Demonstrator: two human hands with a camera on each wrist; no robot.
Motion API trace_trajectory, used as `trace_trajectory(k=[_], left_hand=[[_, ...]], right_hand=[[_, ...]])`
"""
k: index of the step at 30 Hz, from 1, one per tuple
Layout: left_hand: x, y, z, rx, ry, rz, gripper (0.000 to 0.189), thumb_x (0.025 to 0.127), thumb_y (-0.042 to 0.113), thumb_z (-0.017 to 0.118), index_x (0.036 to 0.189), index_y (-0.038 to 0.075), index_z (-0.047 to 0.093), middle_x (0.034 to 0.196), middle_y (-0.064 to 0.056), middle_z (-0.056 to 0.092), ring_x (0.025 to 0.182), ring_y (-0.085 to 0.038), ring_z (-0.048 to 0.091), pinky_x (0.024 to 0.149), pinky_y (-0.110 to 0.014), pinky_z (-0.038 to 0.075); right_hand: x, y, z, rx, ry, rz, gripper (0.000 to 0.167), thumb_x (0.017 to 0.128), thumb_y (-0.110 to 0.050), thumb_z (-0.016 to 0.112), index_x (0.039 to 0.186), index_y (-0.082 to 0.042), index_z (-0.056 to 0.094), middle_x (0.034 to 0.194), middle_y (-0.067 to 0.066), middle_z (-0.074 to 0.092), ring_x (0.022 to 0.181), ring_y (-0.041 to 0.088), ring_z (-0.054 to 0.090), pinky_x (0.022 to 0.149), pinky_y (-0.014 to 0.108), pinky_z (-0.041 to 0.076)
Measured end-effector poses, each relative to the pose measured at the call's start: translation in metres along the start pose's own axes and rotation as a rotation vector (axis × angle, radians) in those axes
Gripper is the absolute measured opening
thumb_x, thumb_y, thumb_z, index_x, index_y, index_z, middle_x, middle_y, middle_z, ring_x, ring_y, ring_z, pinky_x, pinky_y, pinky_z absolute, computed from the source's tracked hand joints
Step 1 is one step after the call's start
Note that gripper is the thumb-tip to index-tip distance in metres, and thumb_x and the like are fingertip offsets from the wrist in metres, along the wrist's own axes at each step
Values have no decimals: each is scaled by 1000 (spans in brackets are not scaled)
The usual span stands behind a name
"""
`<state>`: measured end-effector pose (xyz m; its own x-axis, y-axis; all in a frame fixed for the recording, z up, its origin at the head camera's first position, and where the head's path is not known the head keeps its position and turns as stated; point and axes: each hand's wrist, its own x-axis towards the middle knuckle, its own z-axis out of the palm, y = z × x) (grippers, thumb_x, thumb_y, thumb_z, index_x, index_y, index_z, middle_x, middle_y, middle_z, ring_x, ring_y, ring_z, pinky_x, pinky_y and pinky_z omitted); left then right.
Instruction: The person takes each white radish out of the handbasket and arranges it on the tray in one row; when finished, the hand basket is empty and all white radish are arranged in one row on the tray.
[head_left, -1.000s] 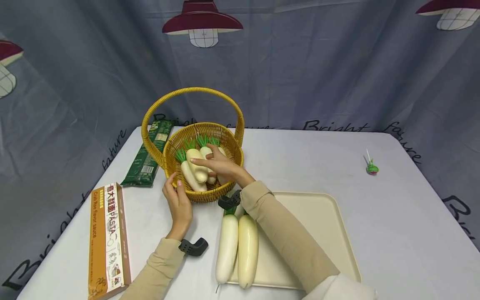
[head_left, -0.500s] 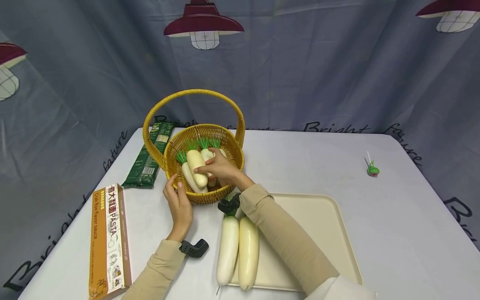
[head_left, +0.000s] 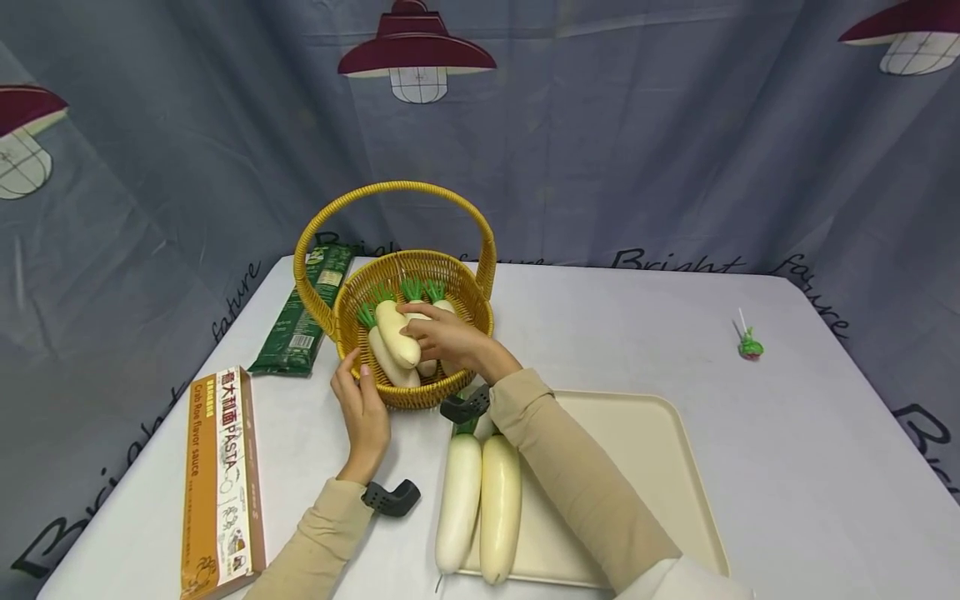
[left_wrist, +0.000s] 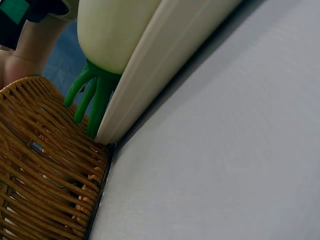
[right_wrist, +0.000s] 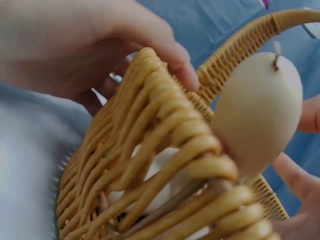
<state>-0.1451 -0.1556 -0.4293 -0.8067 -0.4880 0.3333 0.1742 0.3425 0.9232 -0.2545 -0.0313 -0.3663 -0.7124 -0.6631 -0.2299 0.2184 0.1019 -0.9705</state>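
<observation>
A yellow wicker basket (head_left: 420, 398) with a tall arched handle holds several white radishes with green tops. My left hand (head_left: 363, 425) grips its near-left rim; in the right wrist view, that hand's fingers (right_wrist: 165, 47) bend over the woven edge. My right hand (head_left: 453, 340) reaches into the basket from the right. Its fingertips touch the side of the uppermost radish (head_left: 395, 335), which lies tilted over another. In the right wrist view this radish (right_wrist: 257, 112) has its tail end toward the camera, with finger and thumb spread beside it. The palm's underside is hidden.
A cream tray (head_left: 622, 450) sits at the front, with a white radish (head_left: 457, 504) and a yellowish one (head_left: 500, 508) along its left edge. A pasta box (head_left: 221, 487) and green packet (head_left: 300, 325) lie left. A lollipop (head_left: 750, 343) is far right.
My right hand's thumb and fingers have drawn closer together, against the uppermost radish's right side. That radish leans slightly more. The left hand keeps its place on the rim.
</observation>
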Motion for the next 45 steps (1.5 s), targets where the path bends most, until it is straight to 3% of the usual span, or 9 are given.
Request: trace_trajectory(k=[3, 5, 10, 13, 17, 25, 32, 36, 45], left_hand=[[0, 0, 0, -2, -8, -1, 40, 99, 27, 29, 131, 5, 34, 132, -23, 27, 126, -32, 28, 104, -47, 20], [1, 1, 0, -5, -14, -1, 41, 99, 29, 29, 132, 5, 33, 132, -23, 26, 126, -32, 28, 104, -47, 21], [2, 2, 0, -6, -11, 1, 40, 99, 29, 28, 132, 5, 33, 131, -23, 26, 126, -31, 28, 104, -47, 20], [2, 1, 1, -8, -7, -2, 39, 99, 27, 29, 131, 5, 34, 131, -23, 27, 126, -32, 29, 104, -47, 20], [1, 0, 1, -7, -10, -2, 39, 99, 27, 29, 131, 5, 34, 131, -23, 27, 126, -34, 28, 104, -47, 20], [0, 1, 0, -10, -4, 0, 41, 99, 28, 28, 131, 4, 33, 130, -23, 26, 127, -32, 27, 104, -47, 20], [1, 2, 4, -6, -18, 1, 41, 99, 29, 28, 132, 5, 33, 131, -22, 26, 127, -33, 28, 104, -47, 21], [-1, 1, 1, -1, -2, -3, 39, 99, 29, 28, 132, 8, 34, 131, -22, 27, 126, -32, 29, 103, -46, 21], [-1, 1, -2, -2, -12, -8, 41, 99, 29, 28, 133, 6, 33, 131, -23, 26, 127, -33, 28, 103, -47, 21]], right_hand=[[-2, -3, -2, 69, -41, -5, 46, 93, -16, 42, 138, -21, 35, 133, 13, 41, 86, 14, 53, 73, 27, 46], [-3, -6, -4, 133, -72, -12, 46, 94, -14, 39, 138, -21, 34, 127, 10, 45, 87, 14, 52, 74, 27, 46], [-7, -8, -9, 312, -166, -53, 48, 93, -8, 32, 140, -19, 32, 124, 8, 46, 102, 17, 50, 89, 38, 44], [-11, -7, -13, 373, -238, -79, 48, 96, -10, 29, 143, -19, 27, 143, 10, 30, 115, 19, 42, 101, 47, 32], [-21, -5, -19, 429, -305, -109, 48, 98, -13, 25, 145, -20, 20, 150, 11, 18, 124, 19, 35, 109, 50, 17], [-56, -7, -31, 493, -300, -139, 48, 98, -15, 22, 145, -22, 15, 146, 7, 20, 119, 15, 39, 109, 44, 19], [-103, -8, -52, 373, -264, -152, 47, 97, -7, 24, 143, -19, 21, 127, 2, 43, 105, 11, 50, 92, 31, 41], [-135, -2, -58, 237, -235, -142, 45, 96, -7, 28, 140, -18, 26, 112, 1, 54, 95, 12, 53, 82, 29, 44], [-207, 29, -59, 18, -104, -160, 46, 96, -13, 38, 140, -13, 25, 116, 13, 37, 101, 14, 52, 86, 31, 44]])
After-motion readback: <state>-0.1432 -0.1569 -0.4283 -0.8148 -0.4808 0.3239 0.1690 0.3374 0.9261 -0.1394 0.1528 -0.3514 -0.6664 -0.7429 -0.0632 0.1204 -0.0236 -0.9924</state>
